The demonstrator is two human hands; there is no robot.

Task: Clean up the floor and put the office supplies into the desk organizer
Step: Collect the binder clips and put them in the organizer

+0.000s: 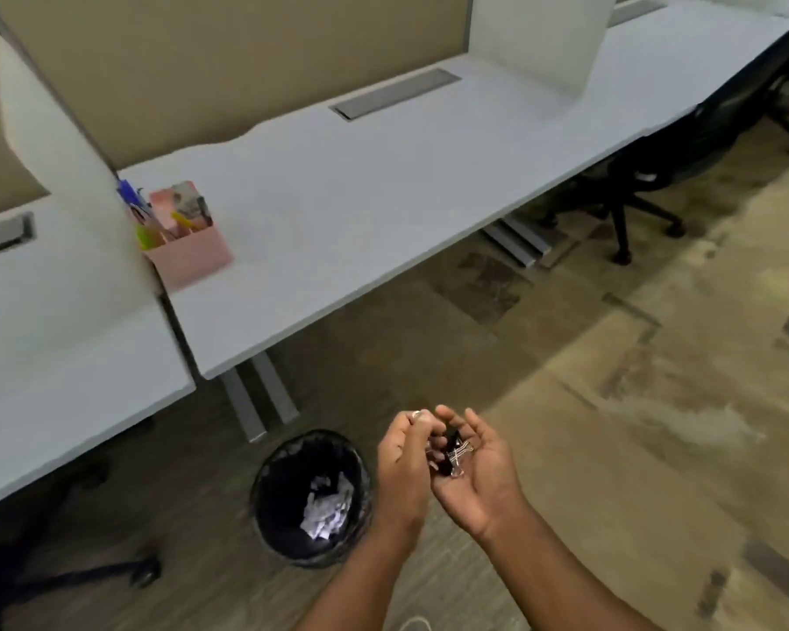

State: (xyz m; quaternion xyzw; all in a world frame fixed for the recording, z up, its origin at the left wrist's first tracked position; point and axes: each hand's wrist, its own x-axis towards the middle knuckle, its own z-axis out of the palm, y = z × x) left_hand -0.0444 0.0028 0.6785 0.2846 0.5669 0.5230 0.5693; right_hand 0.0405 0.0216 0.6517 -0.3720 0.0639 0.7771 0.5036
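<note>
Black binder clips with silver handles lie in the cupped palm of my right hand, low in the middle of the view above the carpet. My left hand is beside it, fingers curled in over the clips and touching them; whether it pinches one is hidden. A pink desk organizer stands on the white desk at the left, against a divider, with pens, markers and other supplies standing in it.
A black waste bin with crumpled paper inside stands on the floor just left of my hands. Grey desk legs rise behind it. Black office chairs sit under the desk at right, another at lower left. Carpet spreads to the right.
</note>
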